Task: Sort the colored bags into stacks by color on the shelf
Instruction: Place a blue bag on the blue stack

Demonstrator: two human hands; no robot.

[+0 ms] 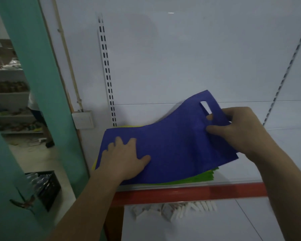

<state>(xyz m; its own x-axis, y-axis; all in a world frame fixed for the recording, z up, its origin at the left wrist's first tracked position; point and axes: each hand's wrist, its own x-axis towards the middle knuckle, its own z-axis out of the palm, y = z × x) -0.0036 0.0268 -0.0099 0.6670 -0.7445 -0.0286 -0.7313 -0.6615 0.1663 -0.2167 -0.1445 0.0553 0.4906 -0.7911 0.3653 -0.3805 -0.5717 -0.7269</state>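
Nearest, the left hand (123,159) lay flat with straight fingers (119,141), pressing the left end of the blue bag (172,148) onto the green bags (203,176) and a yellow bag (94,166) on the shelf (198,190). The bag's long axis ran left to right. The right hand (236,129) pinched its handle end, held up off the pile.

A plain deep blue bag (172,150) fills the centre of the frame. Bright green bags (205,176) show beneath it at lower right, a yellow bag (94,165) at its left. The shelf (189,192) has a red front strip; the back panel (181,58) is white, the pillar (33,66) at left teal.
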